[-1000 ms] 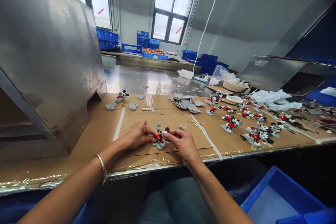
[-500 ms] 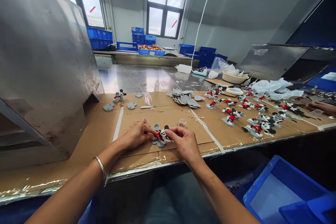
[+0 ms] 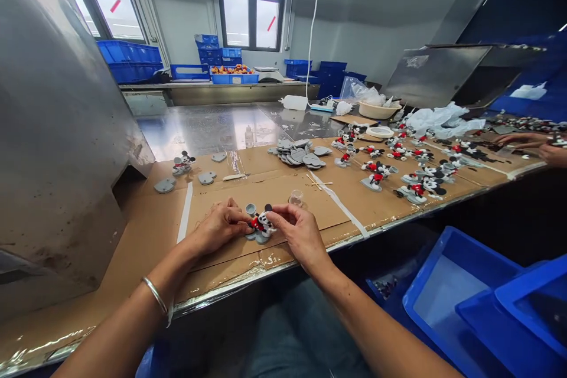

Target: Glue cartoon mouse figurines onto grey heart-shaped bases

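Between my hands a Mickey Mouse figurine (image 3: pixel 262 222), red, black and white, stands on a grey base (image 3: pixel 259 237) with a small grey cup (image 3: pixel 250 208) beside it. My left hand (image 3: pixel 225 222) is closed on the figurine's body side, near the base. With thumb and fingers, my right hand (image 3: pixel 297 230) pinches the figurine's head from the right. Just behind my right hand sits a small clear cup (image 3: pixel 296 198). Another finished-looking figurine (image 3: pixel 182 163) stands further left, near loose grey base plates (image 3: pixel 207 178).
A pile of grey base plates (image 3: pixel 297 155) lies behind my hands. Cotton swabs (image 3: pixel 319 181) and a knife (image 3: pixel 236 176) rest on the cardboard. Several figurines (image 3: pixel 378 176) fill the right side. A metal box (image 3: pixel 66 130) stands at left; another person's hands (image 3: pixel 549 147) are at far right.
The camera view has turned a little to the right, so the scene sits further left. Both hands keep their hold on the figurine. The other person's hands show more, with a figurine.
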Motion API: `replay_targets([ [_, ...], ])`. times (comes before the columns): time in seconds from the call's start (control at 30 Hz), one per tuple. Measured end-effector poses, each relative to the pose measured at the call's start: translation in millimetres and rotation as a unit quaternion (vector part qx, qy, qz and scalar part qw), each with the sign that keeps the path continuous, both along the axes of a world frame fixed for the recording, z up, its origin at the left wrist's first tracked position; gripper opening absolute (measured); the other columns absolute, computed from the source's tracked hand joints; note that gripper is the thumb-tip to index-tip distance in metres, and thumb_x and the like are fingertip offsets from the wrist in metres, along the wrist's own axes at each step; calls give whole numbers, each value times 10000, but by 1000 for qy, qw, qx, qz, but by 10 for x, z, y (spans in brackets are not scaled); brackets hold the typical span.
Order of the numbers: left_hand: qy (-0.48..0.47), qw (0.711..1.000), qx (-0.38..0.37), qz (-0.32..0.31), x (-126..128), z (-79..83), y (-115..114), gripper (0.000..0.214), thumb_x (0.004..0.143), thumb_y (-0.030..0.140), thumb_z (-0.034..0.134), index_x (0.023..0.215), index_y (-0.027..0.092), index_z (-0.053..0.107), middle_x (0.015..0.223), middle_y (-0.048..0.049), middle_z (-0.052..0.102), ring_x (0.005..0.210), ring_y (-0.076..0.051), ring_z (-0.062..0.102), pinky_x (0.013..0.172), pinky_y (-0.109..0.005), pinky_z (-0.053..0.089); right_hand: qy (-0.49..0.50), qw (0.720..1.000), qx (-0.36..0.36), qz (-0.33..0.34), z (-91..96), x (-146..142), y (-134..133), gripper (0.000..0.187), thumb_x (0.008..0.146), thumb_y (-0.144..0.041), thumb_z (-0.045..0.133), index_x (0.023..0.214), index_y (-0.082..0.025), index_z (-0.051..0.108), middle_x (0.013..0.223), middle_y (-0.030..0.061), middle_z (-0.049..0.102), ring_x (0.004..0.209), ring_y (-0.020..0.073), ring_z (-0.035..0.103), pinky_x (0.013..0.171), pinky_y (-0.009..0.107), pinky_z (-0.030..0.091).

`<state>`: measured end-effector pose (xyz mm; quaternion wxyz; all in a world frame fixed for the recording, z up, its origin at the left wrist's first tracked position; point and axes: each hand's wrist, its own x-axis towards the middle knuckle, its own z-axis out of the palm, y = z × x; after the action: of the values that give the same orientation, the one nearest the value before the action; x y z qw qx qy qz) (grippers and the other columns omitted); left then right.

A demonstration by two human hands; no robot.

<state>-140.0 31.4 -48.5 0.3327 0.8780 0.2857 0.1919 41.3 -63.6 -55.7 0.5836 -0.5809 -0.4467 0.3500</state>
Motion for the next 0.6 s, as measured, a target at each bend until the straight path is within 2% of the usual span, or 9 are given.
replay_targets([
  [0.1,-1,1000,0,-6,-5,-22,15,158,856,332,640,926,315,780,666,-16,592,851,-220,442,790,-337,344,-45,998,31,-38,-37,-19,-224,405,800,-488,663,1040,-163,675,996,87,708,797,195,654,738,315,520],
  [0.17,-3,1000,-2,-8,-9,-29,18,154,858,341,634,900,319,781,685,-14,607,860,-221,450,798,-340,345,-111,990,52,-72,-85,-20,-352,311,881,-433,588,1030,-173,671,985,78,687,793,187,635,737,315,503],
  [0.23,-6,1000,-5,-8,-12,-36,19,160,859,347,628,909,321,778,724,-17,631,874,-224,458,811,-346,347,-183,979,57,-69,-134,-22,-422,180,899,-299,583,994,-179,678,927,61,673,808,189,625,760,318,485],
  [0.33,-8,1000,-8,-12,-14,-45,20,173,860,354,617,903,307,777,757,-24,655,890,-228,462,825,-357,349,-272,961,38,-33,-164,-29,-401,168,820,-148,679,983,-188,691,901,44,669,862,206,617,796,326,456],
  [0.4,-8,1000,-10,-15,-13,-46,24,184,859,359,610,877,288,779,754,-29,651,888,-229,462,823,-361,351,-298,954,26,-28,-152,-31,-336,170,791,-151,732,951,-199,706,874,35,668,858,208,607,767,314,437],
  [0.47,-9,1000,-13,-18,-9,-40,27,195,857,369,610,868,272,779,736,-29,634,872,-225,461,819,-362,354,-312,950,19,-28,-134,-30,-267,44,809,-198,734,848,-203,716,789,22,649,797,196,590,705,293,405],
  [0.5,-9,1000,-16,-20,-7,-35,27,200,856,374,611,869,266,779,728,-27,624,863,-222,459,819,-362,355,-321,946,16,-28,-130,-30,-238,42,821,-219,727,787,-202,710,746,15,632,768,190,576,681,287,383],
  [0.6,-9,999,-30,-20,-1,-19,17,214,864,387,609,860,249,773,702,-17,595,840,-211,452,811,-354,360,-354,935,13,-32,-139,-35,-186,177,823,-222,721,664,-189,653,683,2,589,717,174,533,660,286,332],
])
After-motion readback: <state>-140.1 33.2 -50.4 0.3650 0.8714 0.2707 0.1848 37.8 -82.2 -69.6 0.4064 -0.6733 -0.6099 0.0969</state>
